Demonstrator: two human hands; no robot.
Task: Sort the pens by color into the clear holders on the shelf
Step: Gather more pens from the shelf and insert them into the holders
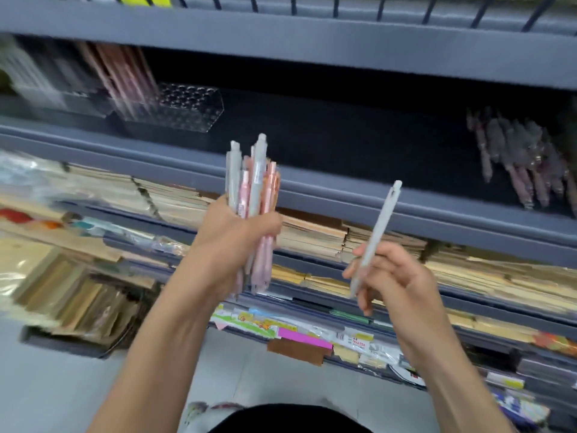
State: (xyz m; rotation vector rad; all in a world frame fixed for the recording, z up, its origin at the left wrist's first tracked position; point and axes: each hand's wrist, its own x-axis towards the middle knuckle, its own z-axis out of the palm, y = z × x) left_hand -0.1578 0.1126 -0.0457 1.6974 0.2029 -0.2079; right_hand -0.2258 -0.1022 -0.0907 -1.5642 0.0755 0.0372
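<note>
Fingers [379, 256] of right hand [399, 276] pinch single grey pen [379, 228] low on barrel. Left hand [231, 235] grips mixed pen bundle [253, 182] mid-length. Pens likely light, stiff, slippery. Clear holder [190, 107] on shelf, well apart.

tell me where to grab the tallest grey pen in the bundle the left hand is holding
Pinch the tallest grey pen on its upper barrel, coming from above. That end stands upright, clear of the bundle, while the left hand wraps the middle. The right hand holds a loose pen, so free it first.
</note>
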